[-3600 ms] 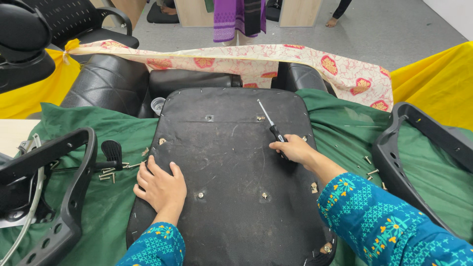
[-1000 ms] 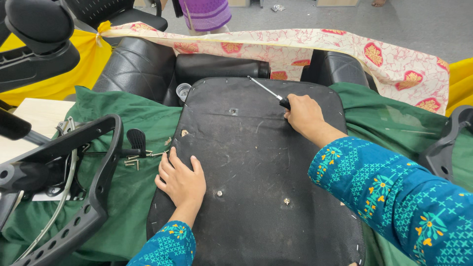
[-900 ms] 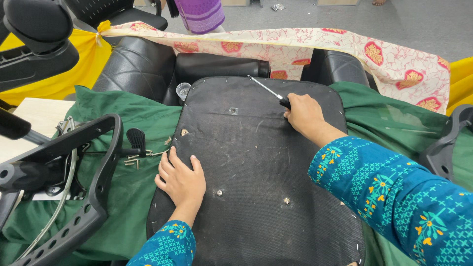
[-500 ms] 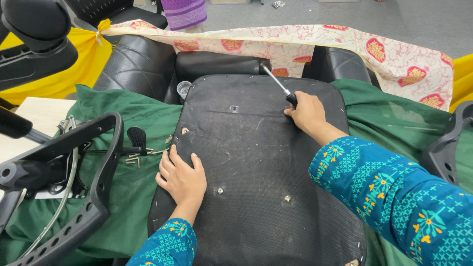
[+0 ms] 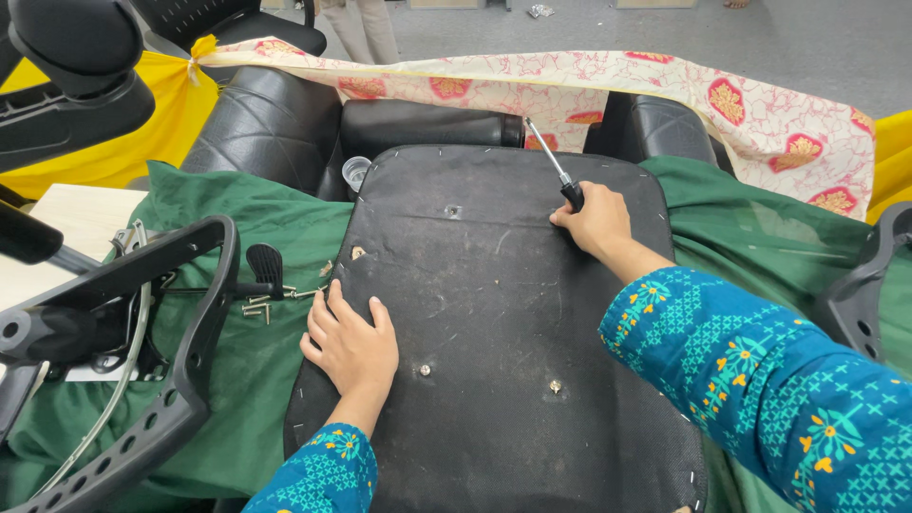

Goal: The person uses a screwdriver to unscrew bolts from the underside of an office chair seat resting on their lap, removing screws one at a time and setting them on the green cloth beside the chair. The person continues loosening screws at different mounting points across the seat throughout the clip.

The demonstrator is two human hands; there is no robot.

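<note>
A black chair seat base (image 5: pixel 494 285) lies upside down on a green cloth (image 5: pixel 247 228), with screw holes showing in its underside. My left hand (image 5: pixel 350 340) rests flat on its left edge, fingers spread. My right hand (image 5: pixel 594 220) grips a screwdriver (image 5: pixel 553 163) by its black handle near the seat's far right corner; the metal shaft points up and away, off the surface.
Loose screws (image 5: pixel 261 302) and a small black part (image 5: pixel 264 266) lie on the cloth left of the seat. A black chair armrest frame (image 5: pixel 142 342) sits at left, another (image 5: pixel 869 285) at right. Black cushions (image 5: pixel 275 123) and a floral cloth (image 5: pixel 665 81) lie behind.
My right hand has tilted the screwdriver upward, so its tip lifted off the seat and now points away. My left hand stays on the seat's left edge.
</note>
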